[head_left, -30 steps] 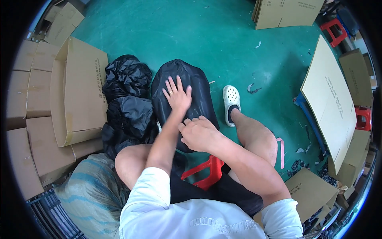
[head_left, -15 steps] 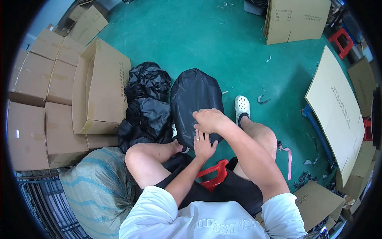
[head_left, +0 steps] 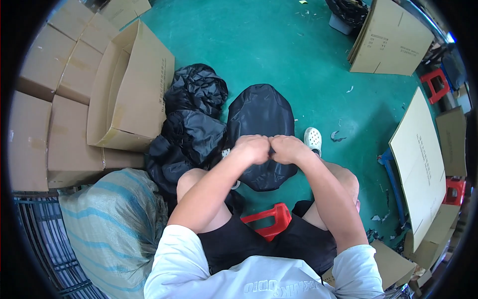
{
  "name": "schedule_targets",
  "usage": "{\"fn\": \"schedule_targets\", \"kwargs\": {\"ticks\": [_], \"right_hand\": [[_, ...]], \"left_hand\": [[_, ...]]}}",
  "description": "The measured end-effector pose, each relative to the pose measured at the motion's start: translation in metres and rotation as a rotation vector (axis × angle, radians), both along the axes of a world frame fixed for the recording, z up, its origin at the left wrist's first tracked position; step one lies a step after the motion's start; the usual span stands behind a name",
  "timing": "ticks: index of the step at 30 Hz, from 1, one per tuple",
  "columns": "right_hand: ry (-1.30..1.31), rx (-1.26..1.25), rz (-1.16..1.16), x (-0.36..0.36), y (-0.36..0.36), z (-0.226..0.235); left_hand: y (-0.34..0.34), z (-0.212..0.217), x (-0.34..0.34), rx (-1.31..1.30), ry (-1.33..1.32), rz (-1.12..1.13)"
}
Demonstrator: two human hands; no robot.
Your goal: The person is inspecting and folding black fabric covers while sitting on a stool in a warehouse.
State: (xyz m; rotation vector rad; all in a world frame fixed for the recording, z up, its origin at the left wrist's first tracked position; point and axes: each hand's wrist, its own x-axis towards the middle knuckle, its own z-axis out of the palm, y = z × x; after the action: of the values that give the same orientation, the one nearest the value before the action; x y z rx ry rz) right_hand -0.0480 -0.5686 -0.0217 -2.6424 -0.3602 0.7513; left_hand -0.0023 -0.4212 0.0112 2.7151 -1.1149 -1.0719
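Note:
Between my feet stands a smooth, rounded black fabric bundle (head_left: 261, 114), oval from above, with seams along its edges. My left hand (head_left: 253, 149) and my right hand (head_left: 289, 149) meet over its middle, knuckles nearly touching. Both are closed, with the fingers curled in. Whatever they grip is hidden beneath them; it may be part of the black fabric. Left of the bundle lies a heap of crumpled black fabric (head_left: 194, 134). A red plastic stool (head_left: 280, 224) shows between my thighs.
Stacked cartons (head_left: 74, 129) and an open carton (head_left: 142, 84) line the left, above a striped woven sack (head_left: 114, 224). At right, a flat cardboard sheet (head_left: 420, 164) leans on a blue frame (head_left: 391, 169). More flat cardboard (head_left: 391, 42) stands at the far right. Scraps litter the green floor.
My left hand, flat on the bundle before, has closed and moved up beside the right. My right hand has shifted slightly right. The view has shifted, and the bundle appears further right.

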Motion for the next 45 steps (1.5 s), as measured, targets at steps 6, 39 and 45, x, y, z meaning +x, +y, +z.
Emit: {"fn": "schedule_targets", "kwargs": {"ticks": [6,39,45], "right_hand": [[0.083,-0.253,0.077,0.008,0.003,-0.013],[-0.058,-0.022,-0.059,0.023,-0.054,-0.037],[-0.054,-0.035,-0.057,0.028,-0.049,-0.035]], "left_hand": [[-0.039,-0.013,-0.015,0.303,-0.057,0.020],[-0.101,-0.050,-0.001,0.495,-0.081,-0.146],[-0.092,-0.043,0.005,0.466,-0.051,-0.139]]}}
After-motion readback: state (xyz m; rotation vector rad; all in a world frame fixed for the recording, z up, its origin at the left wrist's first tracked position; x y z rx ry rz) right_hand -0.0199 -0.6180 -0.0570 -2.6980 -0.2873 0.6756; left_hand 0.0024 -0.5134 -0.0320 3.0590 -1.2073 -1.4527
